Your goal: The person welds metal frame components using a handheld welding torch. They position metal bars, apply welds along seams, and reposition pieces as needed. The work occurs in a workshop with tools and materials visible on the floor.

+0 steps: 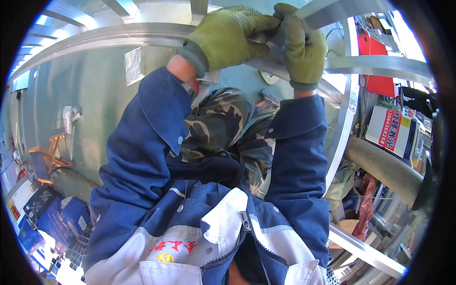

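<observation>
Both hands wear olive-green work gloves and are raised at the top of the view, close together at a joint of silver metal bars. My left hand (230,35) reaches to the right with its fingers and thumb pinched together near the bar end. My right hand (304,52) is upright, with its fingers curled in against the same spot. Whatever lies between them is mostly hidden by the gloves. From the joint a wide metal bar (346,12) runs to the upper right. Behind my left wrist passes a long curved-looking metal rail (118,38).
A metal upright (349,114) and a crossbar (380,65) stand on the right. Beyond them are a red panel (377,66), a white box (387,130) and a thick tube (380,164). At left, a small wooden stool (50,156) stands on the green floor near blue boxes (59,221).
</observation>
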Motion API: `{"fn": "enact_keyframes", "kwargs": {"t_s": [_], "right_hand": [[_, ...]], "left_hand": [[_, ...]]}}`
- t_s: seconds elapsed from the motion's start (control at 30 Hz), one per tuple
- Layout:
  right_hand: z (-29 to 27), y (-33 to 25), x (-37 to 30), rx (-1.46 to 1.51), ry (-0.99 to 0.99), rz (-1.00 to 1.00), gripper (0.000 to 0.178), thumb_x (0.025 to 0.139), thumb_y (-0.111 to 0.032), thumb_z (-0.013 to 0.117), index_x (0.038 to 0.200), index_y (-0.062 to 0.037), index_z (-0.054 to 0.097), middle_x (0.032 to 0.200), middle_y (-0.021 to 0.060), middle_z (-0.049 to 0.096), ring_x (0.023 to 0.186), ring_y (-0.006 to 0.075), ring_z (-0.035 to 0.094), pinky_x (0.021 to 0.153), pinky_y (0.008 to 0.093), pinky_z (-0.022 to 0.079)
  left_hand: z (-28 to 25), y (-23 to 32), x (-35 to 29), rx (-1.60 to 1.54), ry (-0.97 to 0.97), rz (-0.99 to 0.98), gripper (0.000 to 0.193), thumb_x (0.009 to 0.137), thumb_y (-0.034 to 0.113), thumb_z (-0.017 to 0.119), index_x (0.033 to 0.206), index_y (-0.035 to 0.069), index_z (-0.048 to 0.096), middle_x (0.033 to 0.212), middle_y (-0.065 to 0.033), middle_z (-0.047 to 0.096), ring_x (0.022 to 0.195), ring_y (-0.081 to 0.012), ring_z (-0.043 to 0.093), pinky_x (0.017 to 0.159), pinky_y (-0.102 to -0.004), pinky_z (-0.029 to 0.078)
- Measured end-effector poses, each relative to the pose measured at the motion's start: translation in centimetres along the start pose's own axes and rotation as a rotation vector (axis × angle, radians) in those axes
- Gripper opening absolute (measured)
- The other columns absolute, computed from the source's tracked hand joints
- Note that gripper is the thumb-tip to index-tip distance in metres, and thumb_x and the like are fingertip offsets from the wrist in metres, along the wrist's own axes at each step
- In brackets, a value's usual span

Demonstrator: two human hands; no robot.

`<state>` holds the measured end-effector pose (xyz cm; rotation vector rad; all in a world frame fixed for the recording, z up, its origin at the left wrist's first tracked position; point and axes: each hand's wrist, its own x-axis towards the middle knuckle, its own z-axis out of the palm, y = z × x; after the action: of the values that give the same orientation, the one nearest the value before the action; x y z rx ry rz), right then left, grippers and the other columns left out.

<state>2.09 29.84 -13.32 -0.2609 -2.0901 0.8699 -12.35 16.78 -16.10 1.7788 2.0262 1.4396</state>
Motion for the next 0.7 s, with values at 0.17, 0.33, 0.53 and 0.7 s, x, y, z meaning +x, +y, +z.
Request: {"fn": "enact_keyframes", "kwargs": {"t_s": [0.17, 0.33, 0.53, 0.7], "right_hand": [[0.2, 0.1, -0.6, 0.125, 0.031, 0.092, 0.043, 0.108, -0.040, 0.064, 0.123, -0.0011, 0.076, 0.114, 0.0124, 0.078, 0.102, 0.0198, 0.072, 0.091, 0.0331, 0.057], [0.2, 0.6, -0.9, 0.107, 0.024, 0.095, 0.044, 0.108, -0.039, 0.064, 0.125, -0.0005, 0.075, 0.113, 0.0122, 0.077, 0.101, 0.0192, 0.072, 0.090, 0.0329, 0.057], [0.0, -0.1, -0.7, 0.072, 0.014, 0.109, 0.041, 0.109, -0.036, 0.064, 0.124, 0.0003, 0.075, 0.114, 0.0120, 0.077, 0.100, 0.0193, 0.072, 0.088, 0.0332, 0.058], [0.1, 0.2, -0.4, 0.133, 0.025, 0.089, 0.038, 0.109, -0.034, 0.065, 0.123, -0.0008, 0.075, 0.114, 0.0115, 0.078, 0.100, 0.0178, 0.072, 0.087, 0.0324, 0.057]], "left_hand": [[0.4, 1.7, 0.1, -0.042, 0.030, -0.091, 0.045, 0.081, 0.011, 0.087, 0.125, 0.013, 0.077, 0.106, -0.0073, 0.080, 0.098, -0.0238, 0.077, 0.088, -0.0349, 0.061], [0.5, 2.1, 0.0, -0.025, 0.073, -0.111, 0.047, 0.074, 0.012, 0.090, 0.120, 0.014, 0.079, 0.101, -0.0066, 0.080, 0.093, -0.0236, 0.078, 0.083, -0.0347, 0.062], [1.0, 2.2, 0.0, 0.007, 0.133, -0.066, 0.043, 0.074, 0.011, 0.089, 0.116, 0.012, 0.080, 0.098, -0.0082, 0.080, 0.092, -0.0242, 0.078, 0.082, -0.0356, 0.062], [1.1, 2.1, 0.2, -0.011, 0.129, -0.074, 0.039, 0.076, 0.011, 0.087, 0.115, 0.012, 0.081, 0.098, -0.0075, 0.080, 0.092, -0.0261, 0.077, 0.082, -0.0364, 0.061]]}}
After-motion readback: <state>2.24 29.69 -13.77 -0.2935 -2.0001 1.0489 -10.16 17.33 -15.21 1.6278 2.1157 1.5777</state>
